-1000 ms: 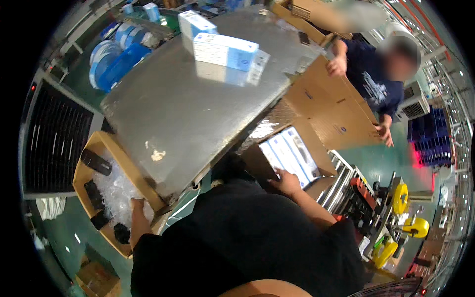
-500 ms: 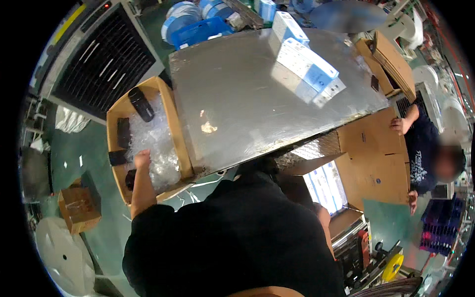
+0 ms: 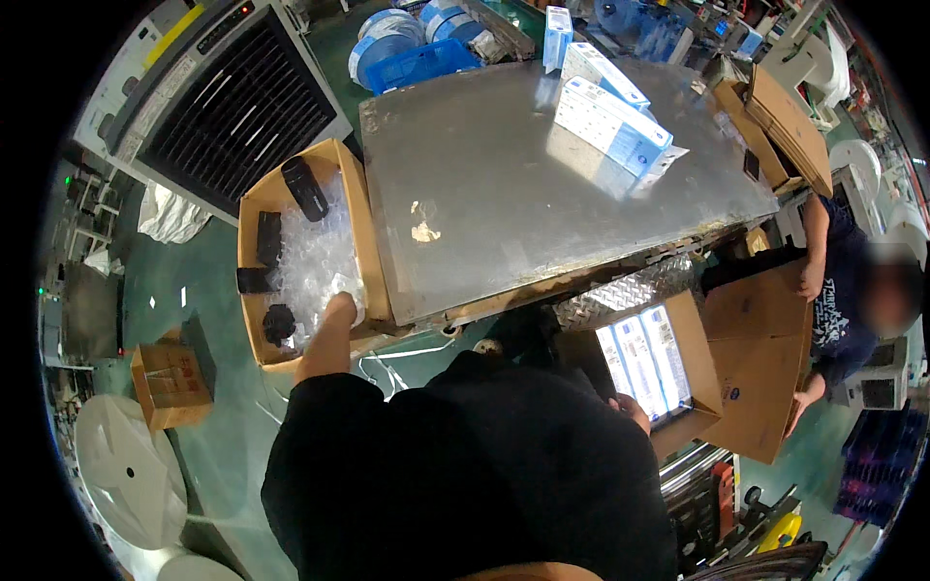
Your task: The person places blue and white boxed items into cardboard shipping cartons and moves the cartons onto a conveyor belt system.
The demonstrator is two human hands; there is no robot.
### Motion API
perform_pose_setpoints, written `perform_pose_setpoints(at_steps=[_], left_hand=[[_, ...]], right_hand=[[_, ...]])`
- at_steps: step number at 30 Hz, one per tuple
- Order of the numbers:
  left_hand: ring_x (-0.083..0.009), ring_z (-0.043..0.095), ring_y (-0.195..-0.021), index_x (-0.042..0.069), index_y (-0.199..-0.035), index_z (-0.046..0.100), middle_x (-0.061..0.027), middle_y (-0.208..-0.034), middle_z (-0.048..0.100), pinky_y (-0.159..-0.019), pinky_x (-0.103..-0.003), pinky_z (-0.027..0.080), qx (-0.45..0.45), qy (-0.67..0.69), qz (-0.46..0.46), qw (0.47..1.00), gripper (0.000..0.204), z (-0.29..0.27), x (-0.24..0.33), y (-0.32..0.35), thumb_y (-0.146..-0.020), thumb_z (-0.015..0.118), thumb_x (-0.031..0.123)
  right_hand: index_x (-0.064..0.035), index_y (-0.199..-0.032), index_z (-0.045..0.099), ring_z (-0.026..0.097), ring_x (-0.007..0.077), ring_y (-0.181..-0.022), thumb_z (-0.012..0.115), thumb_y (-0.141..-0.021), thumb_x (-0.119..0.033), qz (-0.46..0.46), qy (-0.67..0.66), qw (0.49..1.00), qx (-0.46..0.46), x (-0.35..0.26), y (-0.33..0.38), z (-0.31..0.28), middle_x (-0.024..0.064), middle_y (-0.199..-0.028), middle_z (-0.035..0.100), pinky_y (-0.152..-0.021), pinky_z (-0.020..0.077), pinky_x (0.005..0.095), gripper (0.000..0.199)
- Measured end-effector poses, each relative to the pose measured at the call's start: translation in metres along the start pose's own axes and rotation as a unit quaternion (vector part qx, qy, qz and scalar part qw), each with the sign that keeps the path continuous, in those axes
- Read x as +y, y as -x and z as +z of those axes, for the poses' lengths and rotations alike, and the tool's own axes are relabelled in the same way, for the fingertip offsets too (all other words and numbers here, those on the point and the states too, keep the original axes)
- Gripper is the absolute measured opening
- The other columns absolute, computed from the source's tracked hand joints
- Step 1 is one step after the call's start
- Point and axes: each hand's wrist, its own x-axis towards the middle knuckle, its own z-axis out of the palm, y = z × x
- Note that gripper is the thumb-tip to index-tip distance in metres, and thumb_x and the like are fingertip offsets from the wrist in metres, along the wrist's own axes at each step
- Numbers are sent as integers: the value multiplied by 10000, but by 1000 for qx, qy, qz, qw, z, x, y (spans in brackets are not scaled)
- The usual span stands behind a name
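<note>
Lower centre: dark-sleeved torso seen. Right hand [image 3: 632, 409] rested at the edge of an open carton of white-and-blue boxes [image 3: 647, 360], lower right; grip cannot be told. Left hand [image 3: 339, 308] reached into the cardboard box [image 3: 254, 208] at centre left, fingers sunk in clear bagged parts [image 3: 315, 254]; grip hidden, closure untold. Picking judged in hand; a firm hold and lift needed next. Black pieces [image 3: 305, 188] lie among bags. Farther: steel desk [image 3: 504, 194], boxes stacked upper right.

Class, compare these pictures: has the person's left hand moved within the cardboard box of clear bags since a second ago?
Cannot tell: the left hand reaches into the cardboard box in every picture, but the head camera itself swings, so any small shift is unclear.
</note>
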Motion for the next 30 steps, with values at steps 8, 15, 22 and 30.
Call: perform_pose_setpoints(at_steps=[8, 15, 22, 30], left_hand=[[-212, 674, -856, 8, -1046, 656, -82, -981, 699, -693, -327, 522, 194, 467, 107, 856, 220, -99, -40, 46, -904, 561, 146], [-240, 663, -896, 1, -1083, 602, -118, -998, 670, -742, -307, 521, -287, 683, 304, 599, 223, -184, 249, 241, -904, 621, 133], [-211, 672, -863, -3, -1114, 598, -116, -1017, 670, -736, -294, 541, -509, 450, 392, 621, 277, -124, 390, 365, -922, 610, 197], [-113, 611, -836, 45, -1114, 591, -49, -988, 661, -714, -226, 480, -334, 468, 400, 714, 231, -100, 390, 343, -926, 624, 177]], right_hand=[[0, -1131, 642, 681, 241, -874, 761, -810, -203, -35, -100, 994, 40, 28, -4, -1, 152, -947, 703, -754, 521, 350, 398], [-41, -959, 675, 624, 293, -851, 795, -745, -209, -341, -38, 932, 116, -105, -21, -26, 113, -887, 662, -789, 483, 368, 298], [-21, -984, 635, 651, 255, -796, 749, -798, -231, -181, -221, 958, 6, -82, -49, -10, 138, -832, 655, -692, 516, 333, 303], [6, -976, 686, 649, 353, -954, 622, -879, -366, 139, 190, 972, 0, 181, -133, 24, 222, -1023, 671, -819, 511, 436, 390]])
